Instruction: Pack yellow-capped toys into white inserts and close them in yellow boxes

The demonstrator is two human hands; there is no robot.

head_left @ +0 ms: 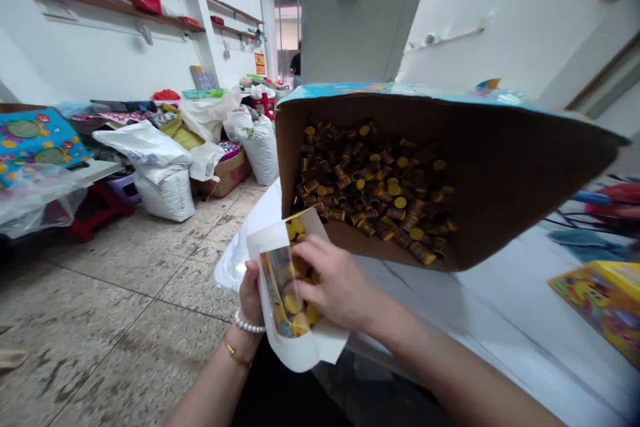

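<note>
My left hand is closed around the side of a small white-edged carton with a clear window, held tilted over my lap. Small tubs with yellow caps show through the window and at its open side. My right hand reaches into that side, thumb and fingers apart among the tubs; its fingertips are partly hidden. Just beyond the carton, a large cardboard box lies with its opening towards me. Many similar brown tubs with yellow caps are heaped inside it.
The big box rests on a white marbled table. A printed yellow carton is at the right. Stuffed white sacks, a red stool and a blue printed box stand to the left. A person is far back.
</note>
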